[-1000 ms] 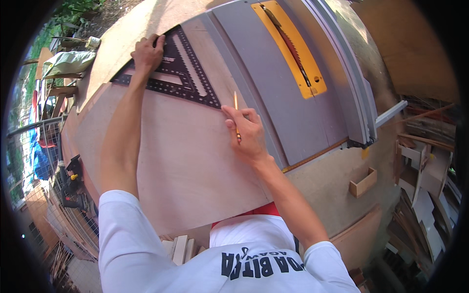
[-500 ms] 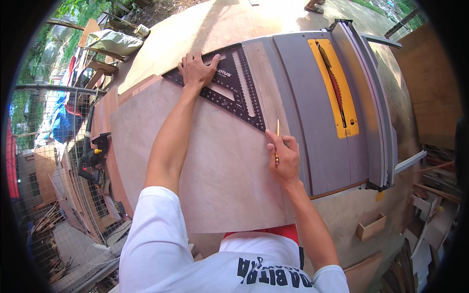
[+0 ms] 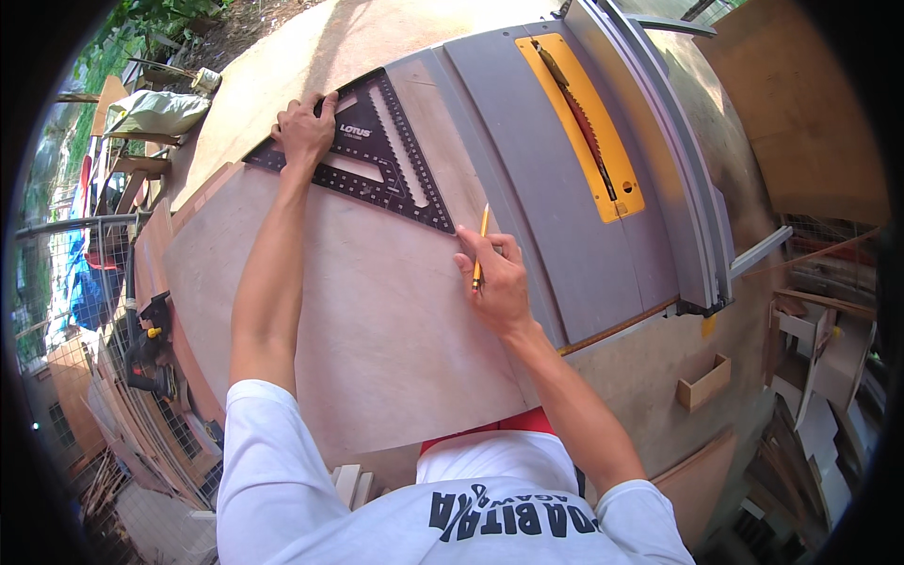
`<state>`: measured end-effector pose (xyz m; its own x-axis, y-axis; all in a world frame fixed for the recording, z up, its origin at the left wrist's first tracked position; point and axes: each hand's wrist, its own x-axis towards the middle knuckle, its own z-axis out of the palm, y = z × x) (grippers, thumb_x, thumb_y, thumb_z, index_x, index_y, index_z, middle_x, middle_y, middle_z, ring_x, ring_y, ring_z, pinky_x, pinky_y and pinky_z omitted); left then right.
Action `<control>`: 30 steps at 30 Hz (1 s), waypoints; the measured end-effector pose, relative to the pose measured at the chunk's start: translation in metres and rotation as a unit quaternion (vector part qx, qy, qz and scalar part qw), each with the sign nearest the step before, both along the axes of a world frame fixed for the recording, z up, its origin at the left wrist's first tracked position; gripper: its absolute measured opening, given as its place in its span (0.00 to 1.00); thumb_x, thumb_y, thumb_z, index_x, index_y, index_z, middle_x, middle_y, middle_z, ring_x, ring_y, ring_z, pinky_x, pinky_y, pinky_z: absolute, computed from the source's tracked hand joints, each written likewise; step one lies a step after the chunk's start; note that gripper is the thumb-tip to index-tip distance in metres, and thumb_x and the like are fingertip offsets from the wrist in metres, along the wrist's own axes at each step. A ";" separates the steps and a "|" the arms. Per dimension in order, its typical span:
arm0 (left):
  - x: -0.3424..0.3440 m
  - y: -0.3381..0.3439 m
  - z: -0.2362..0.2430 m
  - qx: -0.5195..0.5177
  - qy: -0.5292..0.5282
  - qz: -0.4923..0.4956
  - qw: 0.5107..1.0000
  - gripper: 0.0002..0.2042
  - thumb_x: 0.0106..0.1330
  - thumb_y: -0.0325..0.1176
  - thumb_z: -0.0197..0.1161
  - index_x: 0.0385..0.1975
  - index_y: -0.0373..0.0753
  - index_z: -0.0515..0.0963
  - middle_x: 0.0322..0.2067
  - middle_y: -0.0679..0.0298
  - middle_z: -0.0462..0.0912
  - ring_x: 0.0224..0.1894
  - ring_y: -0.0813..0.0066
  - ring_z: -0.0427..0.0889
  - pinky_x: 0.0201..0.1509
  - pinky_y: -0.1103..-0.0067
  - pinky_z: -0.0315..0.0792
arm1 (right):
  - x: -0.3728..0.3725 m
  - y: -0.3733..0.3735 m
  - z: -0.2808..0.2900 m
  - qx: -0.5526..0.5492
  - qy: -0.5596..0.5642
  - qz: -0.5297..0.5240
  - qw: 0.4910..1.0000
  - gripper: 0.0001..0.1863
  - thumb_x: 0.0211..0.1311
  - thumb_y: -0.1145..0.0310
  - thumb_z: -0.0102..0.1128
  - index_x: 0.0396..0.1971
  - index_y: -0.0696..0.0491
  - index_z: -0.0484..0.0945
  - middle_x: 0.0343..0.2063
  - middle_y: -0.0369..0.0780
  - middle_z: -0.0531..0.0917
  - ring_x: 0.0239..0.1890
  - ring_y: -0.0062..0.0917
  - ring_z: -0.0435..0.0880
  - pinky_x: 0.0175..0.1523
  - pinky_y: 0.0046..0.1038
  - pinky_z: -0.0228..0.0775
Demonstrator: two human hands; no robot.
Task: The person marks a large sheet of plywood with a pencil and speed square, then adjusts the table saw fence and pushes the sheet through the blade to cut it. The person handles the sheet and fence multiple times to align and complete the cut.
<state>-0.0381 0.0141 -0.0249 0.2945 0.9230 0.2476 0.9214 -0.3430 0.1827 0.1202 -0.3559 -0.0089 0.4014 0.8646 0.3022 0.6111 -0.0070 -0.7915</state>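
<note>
A large plywood sheet lies across the grey table saw. On the sheet rests a big black triangular square. My left hand presses flat on its far left corner. My right hand grips a yellow pencil upright, its lower end at the sheet close to the near right tip of the square.
The saw blade sits in a yellow insert, with the fence rail to its right. A small wooden box lies on the bench below. Wood offcuts pile at the right; a power tool and boards at the left.
The view has shifted, so everything sits differently in the picture. Both hands keep their places on the square and pencil; the pencil stays by the square's near tip.
</note>
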 end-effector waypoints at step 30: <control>0.005 -0.012 0.012 -0.026 0.028 0.023 0.999 0.38 0.69 0.68 0.52 0.59 0.35 0.79 0.57 0.45 0.78 0.63 0.46 0.72 0.70 0.54 0.58 | -0.006 0.003 0.003 -0.010 -0.008 -0.014 1.000 0.22 0.54 0.77 0.74 0.51 0.52 0.84 0.34 0.38 0.89 0.42 0.32 0.82 0.49 0.32 0.76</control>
